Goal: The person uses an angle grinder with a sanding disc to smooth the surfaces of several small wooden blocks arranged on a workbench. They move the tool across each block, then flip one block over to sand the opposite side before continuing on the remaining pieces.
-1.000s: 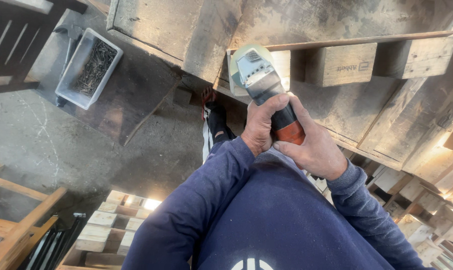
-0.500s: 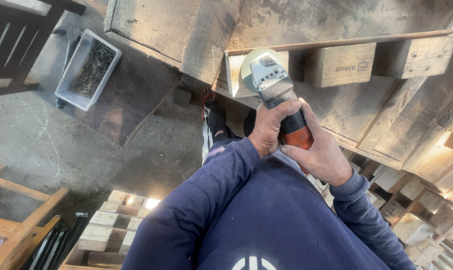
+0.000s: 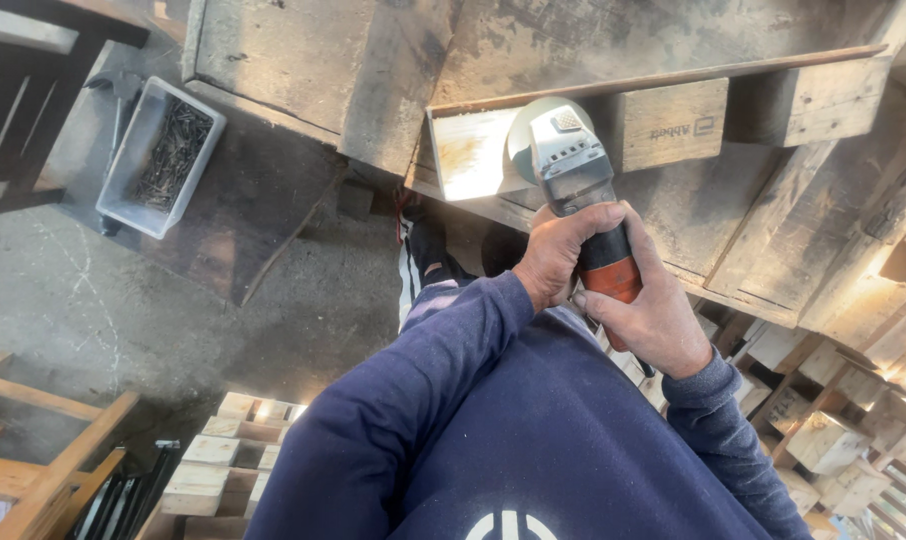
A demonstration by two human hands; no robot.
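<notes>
Hands, left hand (image 3: 563,255) and right hand (image 3: 653,310), clamp the angle grinder (image 3: 578,190) against the wooden block (image 3: 473,155).

your angle grinder (image 3: 583,205) shows a grey head and orange body; your sleeves (image 3: 413,400) are navy; upper left, a pale grey bin (image 3: 133,165) holds dark nails (image 3: 178,150).

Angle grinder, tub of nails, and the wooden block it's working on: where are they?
Angle grinder (image 3: 571,165): head view, on its grey gear housing.
Tub of nails (image 3: 163,155): head view, on the dark nails inside.
Wooden block (image 3: 471,155): head view, on its pale front face.
</notes>
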